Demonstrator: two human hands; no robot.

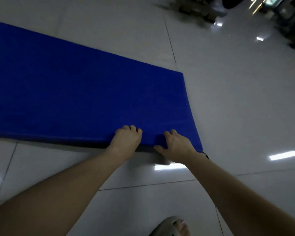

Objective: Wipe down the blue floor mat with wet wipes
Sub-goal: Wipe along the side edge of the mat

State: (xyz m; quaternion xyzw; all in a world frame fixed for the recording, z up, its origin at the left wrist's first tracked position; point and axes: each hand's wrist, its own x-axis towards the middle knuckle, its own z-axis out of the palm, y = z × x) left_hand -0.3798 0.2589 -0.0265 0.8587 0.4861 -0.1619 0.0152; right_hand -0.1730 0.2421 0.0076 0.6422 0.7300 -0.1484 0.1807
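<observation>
Nearest the camera, a foot in a grey sandal [170,225] stands on the glossy tiled floor [237,108]. From the bottom corners the two bare forearms reach forward and converge on the near long edge of the blue floor mat [75,91].

The left hand [128,140] grips that edge with its fingers curled over the top face; its thumb is hidden. Just beside it, closer to the mat's near right corner, the right hand [177,143] holds the same edge, fingers hooked over the top and thumb lying along the side face. Both wrists are bent down, palms against the thick rim. Neither hand holds a wipe, and no wet wipes are in view.

The mat lies flat on the floor, directly ahead of the hands. Its long axis runs away to the left and out of frame, so nearly all of its surface is on the left hand's side. Since both hands clamp one end, the person seems to be shifting or lifting the mat, and wiping has probably not begun.

Beyond the far edge is more tile, and blurred dark clutter [203,9] sits at the top right.
</observation>
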